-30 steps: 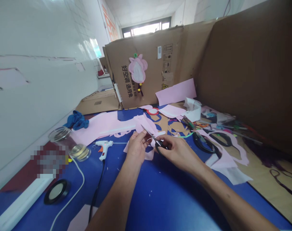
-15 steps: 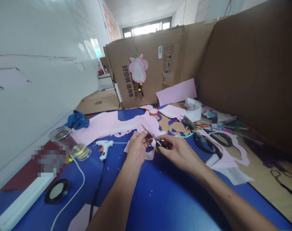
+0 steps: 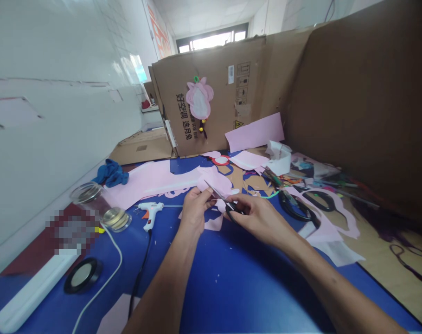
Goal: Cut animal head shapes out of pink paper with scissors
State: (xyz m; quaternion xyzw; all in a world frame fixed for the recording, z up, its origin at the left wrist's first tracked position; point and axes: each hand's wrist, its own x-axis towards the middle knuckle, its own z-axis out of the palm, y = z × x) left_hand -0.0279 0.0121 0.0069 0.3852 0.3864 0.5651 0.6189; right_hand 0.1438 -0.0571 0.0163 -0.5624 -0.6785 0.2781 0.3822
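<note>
A pink felt or paper piece (image 3: 216, 180) is pinched between the thumb and fingers of my left hand (image 3: 196, 206). My right hand (image 3: 256, 215) grips a pair of scissors with dark handles (image 3: 234, 214). The blades point up and to the left, lying across the pink piece close to my left fingertips. Part of the handles is hidden by my fingers. Beneath the hands lies a pink scrap (image 3: 214, 223) on the blue tabletop (image 3: 218, 283).
A white glue gun (image 3: 151, 214) with a black cord and a glass jar (image 3: 101, 204) are on the left, near black tape (image 3: 82, 276). Cutouts and tools clutter the right. A cardboard box (image 3: 218, 106) with a pink flower ornament (image 3: 200, 98) stands behind.
My left hand has turned slightly, and the pink piece has tilted a little with it. The scissors stay almost in the same place.
</note>
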